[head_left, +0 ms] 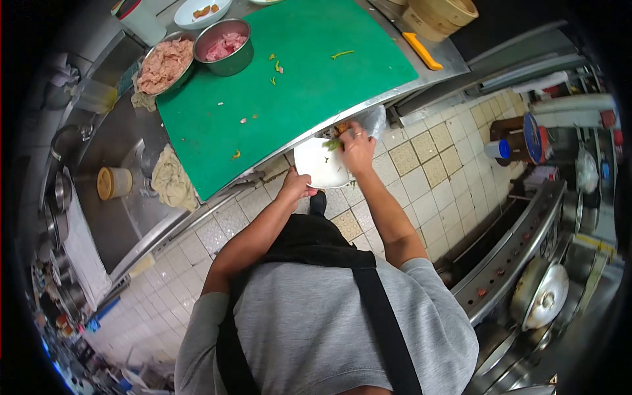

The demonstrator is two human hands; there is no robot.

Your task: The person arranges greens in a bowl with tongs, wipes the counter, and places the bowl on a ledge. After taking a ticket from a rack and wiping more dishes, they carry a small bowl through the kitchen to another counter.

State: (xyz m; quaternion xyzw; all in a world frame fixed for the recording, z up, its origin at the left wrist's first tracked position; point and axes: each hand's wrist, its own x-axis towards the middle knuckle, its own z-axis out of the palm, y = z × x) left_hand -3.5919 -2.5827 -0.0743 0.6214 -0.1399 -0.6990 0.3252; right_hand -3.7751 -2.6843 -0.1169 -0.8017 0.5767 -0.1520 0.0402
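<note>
My left hand (pixel 296 185) grips the near left rim of a white square dish (pixel 320 172), tilted below the counter's front edge. A few green bits lie on the dish's inner surface. My right hand (pixel 357 151) is at the dish's far right side, fingers curled round green vegetable scraps (pixel 334 143). Just beyond that hand, a clear plastic bag (pixel 376 121) hangs under the counter edge, with brownish scraps (pixel 341 129) beside it. How far the fingers close on the scraps is partly hidden.
A green cutting board (pixel 296 85) with scattered vegetable bits covers the counter. At its far left stand a metal pot of meat (pixel 224 66) and a bowl of minced meat (pixel 166 64). A yellow-handled knife (pixel 422 51) lies right. A sink (pixel 125 197) is left, a stove (pixel 513 250) right.
</note>
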